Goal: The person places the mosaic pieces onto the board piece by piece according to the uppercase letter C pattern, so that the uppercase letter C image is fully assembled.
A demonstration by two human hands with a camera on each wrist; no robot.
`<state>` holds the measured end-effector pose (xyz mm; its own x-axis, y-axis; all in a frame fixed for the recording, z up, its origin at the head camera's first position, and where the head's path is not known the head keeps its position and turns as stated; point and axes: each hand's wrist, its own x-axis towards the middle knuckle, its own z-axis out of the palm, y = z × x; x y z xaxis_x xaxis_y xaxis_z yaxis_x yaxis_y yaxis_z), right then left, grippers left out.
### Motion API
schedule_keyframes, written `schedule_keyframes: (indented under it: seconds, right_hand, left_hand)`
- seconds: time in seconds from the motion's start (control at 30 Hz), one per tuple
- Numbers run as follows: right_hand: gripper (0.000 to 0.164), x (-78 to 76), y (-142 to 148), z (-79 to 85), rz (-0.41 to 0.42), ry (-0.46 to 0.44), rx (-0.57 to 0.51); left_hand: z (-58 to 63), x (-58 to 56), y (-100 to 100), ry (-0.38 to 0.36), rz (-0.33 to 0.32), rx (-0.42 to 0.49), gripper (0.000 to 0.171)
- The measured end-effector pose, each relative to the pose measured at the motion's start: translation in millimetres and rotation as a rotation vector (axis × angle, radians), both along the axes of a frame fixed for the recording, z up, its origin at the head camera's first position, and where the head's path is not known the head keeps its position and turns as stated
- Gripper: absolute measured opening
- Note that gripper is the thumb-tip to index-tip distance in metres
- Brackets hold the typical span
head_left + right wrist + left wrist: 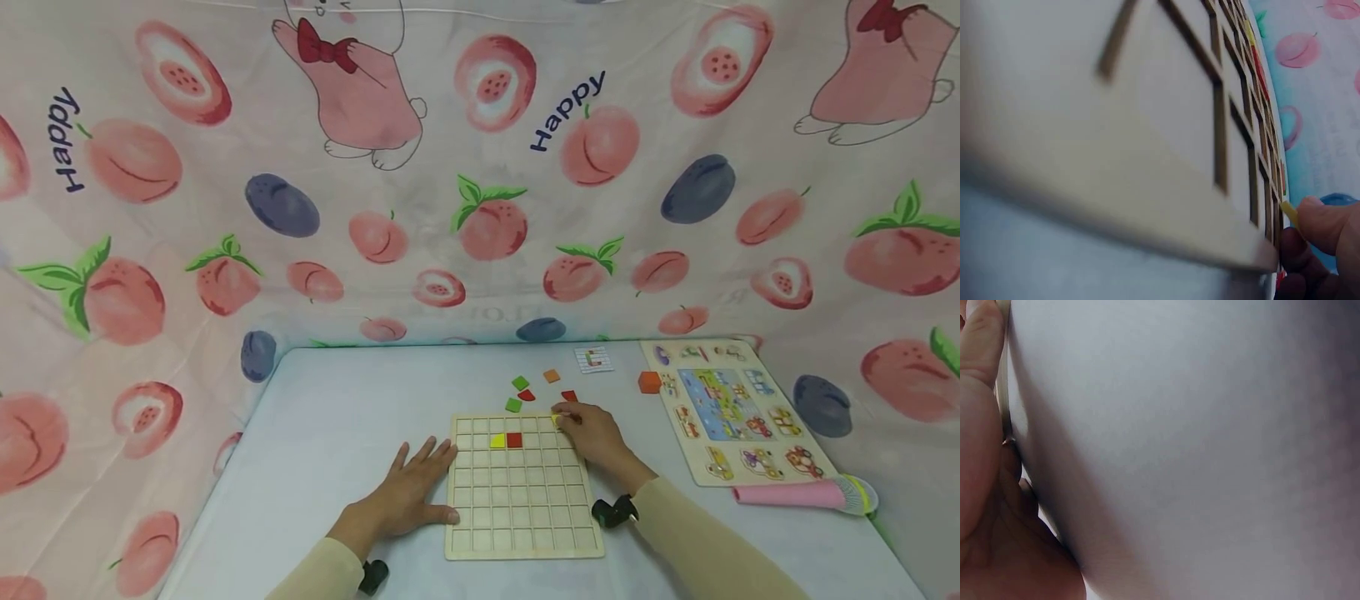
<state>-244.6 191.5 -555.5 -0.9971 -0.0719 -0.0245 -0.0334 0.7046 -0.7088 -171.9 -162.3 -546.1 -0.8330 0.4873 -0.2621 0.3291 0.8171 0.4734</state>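
Note:
A square wooden grid board (523,500) lies on the table, with a yellow tile (498,441) and a red tile (514,440) side by side in its second row. My right hand (596,433) pinches a small yellow tile (1289,214) between thumb and finger, over the board's far right corner. On the left, my left hand (408,492) lies with fingers spread, its fingertips and thumb at the board's left edge. In the left wrist view, part of the left hand (985,487) shows beside the board's edge.
Beyond the board lie green tiles (521,382), red pieces (527,396) and an orange tile (552,376). Farther back is a small card (594,360). To the right are an orange block (649,382), a picture puzzle board (738,417) and a pink toy microphone (795,495).

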Motion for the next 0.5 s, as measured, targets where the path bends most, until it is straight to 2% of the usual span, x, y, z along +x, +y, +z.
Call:
schedule_keyframes:
  seconds: [0.17,0.33,0.5]
  right_hand:
    - [0.025,2.4,4,-0.9,0.057,-0.028,0.017]
    - [0.025,1.8,9,-1.9,0.139,-0.002,0.04]
    - [0.029,3.1,13,-2.9,0.16,-0.027,0.008]
  left_hand:
    - [-0.1,0.6,0,0.007,-0.001,-0.006,0.11]
    - [0.9,1.3,1,0.008,0.004,0.0,0.11]
    - [0.8,1.8,1,0.013,0.004,0.0,0.11]
